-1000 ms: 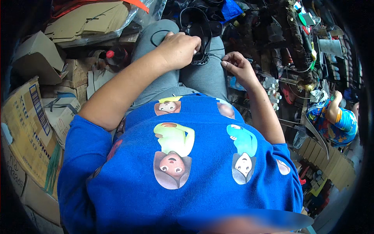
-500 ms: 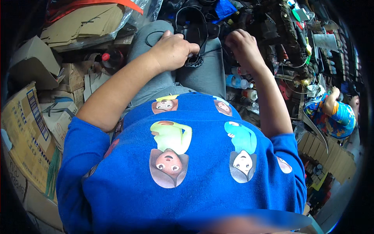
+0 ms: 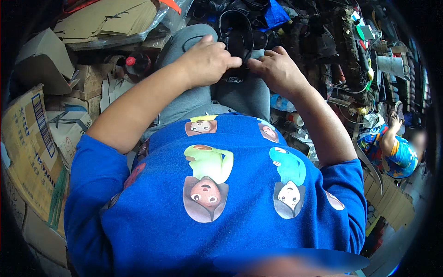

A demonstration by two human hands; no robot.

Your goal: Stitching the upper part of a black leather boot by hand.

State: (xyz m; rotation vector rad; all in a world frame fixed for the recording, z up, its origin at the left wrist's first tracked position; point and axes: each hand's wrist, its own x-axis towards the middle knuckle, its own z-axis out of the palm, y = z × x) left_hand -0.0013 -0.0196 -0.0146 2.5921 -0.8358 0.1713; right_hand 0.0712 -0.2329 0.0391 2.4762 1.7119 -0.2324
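Between my knees is a black item [image 3: 234,44] with a tall curved loop of strap; its exact kind is hard to make out. My left hand [image 3: 208,62] is at its left edge, fingers curled and thumb pointing right. A thin black cord [image 3: 185,43] makes a loop beside that hand and appears to run into its fingers. Close on the other side, my right hand [image 3: 279,70] has its fingers bent together with the thumb toward the item; whatever is in its fingers is hidden. My grey trousers [image 3: 247,99] lie beneath both hands.
Left of my leg are a red-capped dark bottle [image 3: 136,63], cardboard boxes [image 3: 44,67] and stacked cardboard sheets [image 3: 108,21]. Plastic bottles [image 3: 282,102] lie right of my leg. Another person [image 3: 392,150] in a colourful shirt is at the far right, near clutter.
My right hand has moved left and down, closer to my left hand. The black cord that stretched between the item and my right hand no longer shows clearly.
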